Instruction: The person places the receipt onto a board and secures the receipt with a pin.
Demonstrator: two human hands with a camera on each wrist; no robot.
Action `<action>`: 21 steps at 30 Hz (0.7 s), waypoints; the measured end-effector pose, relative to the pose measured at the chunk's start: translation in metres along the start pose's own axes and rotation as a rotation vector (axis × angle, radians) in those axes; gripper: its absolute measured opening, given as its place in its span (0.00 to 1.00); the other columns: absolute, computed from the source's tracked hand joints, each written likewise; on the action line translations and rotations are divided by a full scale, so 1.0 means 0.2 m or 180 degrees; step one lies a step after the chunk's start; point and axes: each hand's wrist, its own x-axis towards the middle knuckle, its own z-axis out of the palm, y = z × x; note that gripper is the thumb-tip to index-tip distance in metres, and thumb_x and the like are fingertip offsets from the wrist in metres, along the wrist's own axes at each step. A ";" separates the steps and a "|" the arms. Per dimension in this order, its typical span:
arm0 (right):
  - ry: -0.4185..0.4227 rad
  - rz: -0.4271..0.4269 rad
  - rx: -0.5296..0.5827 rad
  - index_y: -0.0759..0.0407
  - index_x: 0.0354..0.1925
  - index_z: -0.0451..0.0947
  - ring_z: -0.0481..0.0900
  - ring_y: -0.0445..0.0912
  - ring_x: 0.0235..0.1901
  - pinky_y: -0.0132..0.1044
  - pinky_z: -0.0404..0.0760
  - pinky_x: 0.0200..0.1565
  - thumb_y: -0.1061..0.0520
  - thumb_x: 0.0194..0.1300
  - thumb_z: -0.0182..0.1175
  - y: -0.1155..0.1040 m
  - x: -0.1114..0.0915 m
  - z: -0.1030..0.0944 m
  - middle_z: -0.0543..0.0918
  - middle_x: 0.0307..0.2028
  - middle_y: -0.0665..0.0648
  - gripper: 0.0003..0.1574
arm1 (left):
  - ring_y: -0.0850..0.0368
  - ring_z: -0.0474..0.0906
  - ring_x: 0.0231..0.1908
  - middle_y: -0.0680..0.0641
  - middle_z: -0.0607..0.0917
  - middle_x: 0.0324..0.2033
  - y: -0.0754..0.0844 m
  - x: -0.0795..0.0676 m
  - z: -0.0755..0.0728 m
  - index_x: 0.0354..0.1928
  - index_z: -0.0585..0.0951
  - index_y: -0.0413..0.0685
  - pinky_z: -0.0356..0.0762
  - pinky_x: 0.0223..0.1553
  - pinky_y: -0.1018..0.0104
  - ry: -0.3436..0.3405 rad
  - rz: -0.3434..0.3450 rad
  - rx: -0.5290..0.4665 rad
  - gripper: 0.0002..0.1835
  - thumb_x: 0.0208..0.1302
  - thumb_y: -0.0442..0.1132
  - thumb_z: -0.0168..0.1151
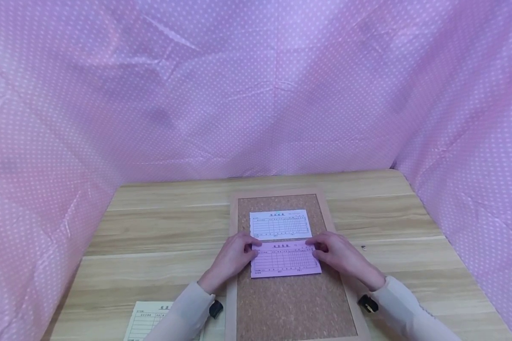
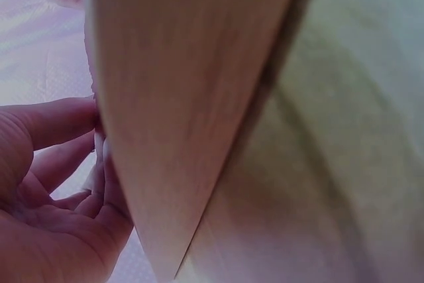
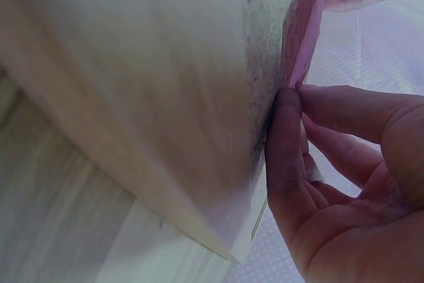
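A pink printed form slip point(image 1: 283, 263) lies over a wood-framed cork board point(image 1: 296, 305), just below a white printed form slip point(image 1: 277, 226). My left hand point(image 1: 233, 255) holds the pink slip at its left edge, near the top corner. At the opposite edge, my right hand point(image 1: 340, 252) pinches it between thumb and fingers. The right wrist view shows the pink paper point(image 3: 306, 48) running up from those fingertips, close over the cork. In the left wrist view the board's wooden frame point(image 2: 179, 84) hides most of the slip.
A pale yellow printed form slip point(image 1: 144, 319) lies on the wooden table point(image 1: 153, 227) at the front left, partly covered by my left sleeve point(image 1: 183, 310). A small object point(image 1: 364, 247) sits right of the board. Pink dotted cloth point(image 1: 256, 94) surrounds the table's back and sides.
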 end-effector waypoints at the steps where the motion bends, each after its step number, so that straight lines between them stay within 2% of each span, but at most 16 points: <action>1: 0.0005 -0.0004 0.0001 0.63 0.52 0.86 0.75 0.40 0.35 0.36 0.77 0.38 0.66 0.64 0.68 0.00 0.00 0.00 0.82 0.36 0.48 0.17 | 0.58 0.73 0.36 0.53 0.81 0.38 0.00 0.00 0.00 0.48 0.89 0.43 0.71 0.39 0.63 -0.0001 -0.0005 0.0011 0.10 0.66 0.33 0.69; 21: -0.0015 0.0018 -0.0037 0.64 0.52 0.87 0.74 0.41 0.32 0.35 0.75 0.36 0.66 0.64 0.67 0.01 0.00 0.00 0.80 0.32 0.46 0.17 | 0.58 0.71 0.36 0.54 0.78 0.36 0.02 0.00 0.01 0.47 0.90 0.42 0.69 0.38 0.64 0.0029 0.0026 0.0150 0.09 0.66 0.32 0.69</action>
